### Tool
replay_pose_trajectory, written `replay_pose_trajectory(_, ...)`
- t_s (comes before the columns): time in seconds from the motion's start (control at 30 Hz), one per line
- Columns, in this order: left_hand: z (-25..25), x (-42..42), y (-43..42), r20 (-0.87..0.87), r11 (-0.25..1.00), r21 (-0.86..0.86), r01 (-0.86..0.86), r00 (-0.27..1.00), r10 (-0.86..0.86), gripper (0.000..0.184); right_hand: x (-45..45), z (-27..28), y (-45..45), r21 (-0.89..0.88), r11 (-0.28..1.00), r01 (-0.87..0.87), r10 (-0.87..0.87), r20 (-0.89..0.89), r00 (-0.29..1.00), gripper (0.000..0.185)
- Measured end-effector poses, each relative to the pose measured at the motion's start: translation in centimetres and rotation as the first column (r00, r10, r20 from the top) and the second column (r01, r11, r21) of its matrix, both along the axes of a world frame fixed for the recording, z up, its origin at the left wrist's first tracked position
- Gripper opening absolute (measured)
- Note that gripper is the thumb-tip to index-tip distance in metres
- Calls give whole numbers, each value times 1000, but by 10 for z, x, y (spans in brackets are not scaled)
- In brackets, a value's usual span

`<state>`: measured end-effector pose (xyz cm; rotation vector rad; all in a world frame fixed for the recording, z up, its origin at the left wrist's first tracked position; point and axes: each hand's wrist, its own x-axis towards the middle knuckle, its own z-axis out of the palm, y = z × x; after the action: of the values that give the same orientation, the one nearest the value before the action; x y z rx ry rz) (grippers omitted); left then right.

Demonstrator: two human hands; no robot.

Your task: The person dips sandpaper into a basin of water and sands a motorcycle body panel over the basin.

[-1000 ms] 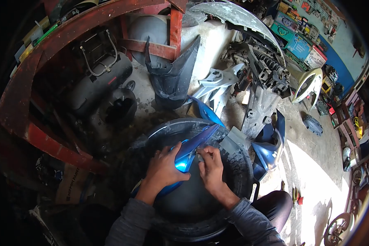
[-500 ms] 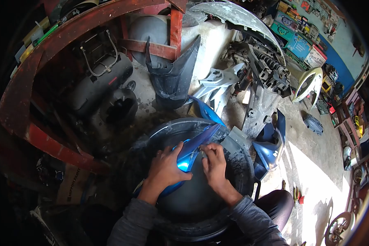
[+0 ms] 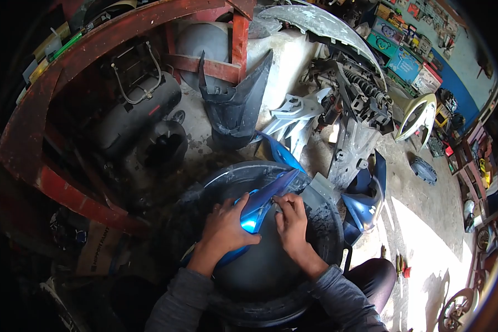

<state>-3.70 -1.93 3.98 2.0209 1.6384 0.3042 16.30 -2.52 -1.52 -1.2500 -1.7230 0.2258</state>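
A glossy blue motorcycle fairing panel [image 3: 266,195] is held tilted over a round black tub [image 3: 333,243], its pointed end toward the far right rim. My left hand [image 3: 226,228] wraps round the panel's middle, thumb on the near side and fingers over the far side. Against the panel's right edge, my right hand [image 3: 292,224] is closed with the fingertips pinched. Whatever those fingertips hold, if anything, is too small to make out. Cloudy grey water [image 3: 265,265] shows in the tub below both hands. A grey flat piece [image 3: 320,191] rests on the tub's right rim.
Beyond the tub lie another blue panel [image 3: 282,152], silver fairing parts [image 3: 296,113] and a black plastic fender [image 3: 232,110]. A dark blue panel [image 3: 365,202] stands to the right. A red metal frame [image 3: 77,196] and a black air tank [image 3: 141,108] occupy the left.
My right hand's fingertips have shifted very slightly along the panel's edge. The left hand keeps the same grip, and the whole view has moved a little.
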Motion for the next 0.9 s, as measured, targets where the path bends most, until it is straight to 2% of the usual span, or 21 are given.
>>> replay_pose_trajectory(0.07, -2, -2, 0, -2, 1000, -5, 1, 1000, -1, 118, -3, 2, -8, -9, 1000, -3, 3, -33, 999, 43)
replay_pose_trajectory(0.13, 2, -2, 2, 0, 1000, 6, 0, 1000, 0, 117, -1, 7, -8, 63, 991, -114, 112, 41, 993, 40)
replay_pose_trajectory(0.27, 0, -4, -1, 28, 999, -42, -10, 1000, 12, 115, -3, 5, -5, 26, 999, -46, 46, 29, 999, 37)
replay_pose_trajectory(0.3, 0, -5, 1, 51, 999, -50, -2, 999, 5, 114, -5, 7, -11, 53, 994, -97, 94, 58, 994, 37)
replay_pose_trajectory(0.43, 6, -3, 0, 34, 998, -55, -1, 999, 3, 114, 2, 6, -4, 57, 996, -73, 67, 93, 993, 38)
replay_pose_trajectory(0.53, 8, 0, -2, -14, 999, -42, -18, 1000, 17, 117, -2, 5, -10, 8, 999, -51, 51, 41, 998, 46)
replay_pose_trajectory(0.57, 7, -2, -1, -10, 999, -50, -20, 1000, 19, 117, -2, 9, -16, 36, 994, -107, 101, 136, 986, 48)
replay_pose_trajectory(0.73, -1, -5, 0, 25, 999, -38, -21, 999, 22, 117, -2, 13, -23, -11, 996, -86, 86, 108, 990, 53)
replay_pose_trajectory(0.83, 6, -5, 2, 54, 998, -57, 1, 999, 2, 113, -7, 17, -37, 1, 974, -227, 222, 201, 954, 60)
replay_pose_trajectory(0.9, 4, -4, -1, 36, 999, -37, -14, 999, 15, 111, -5, 23, -24, 26, 981, -191, 179, 244, 953, 65)
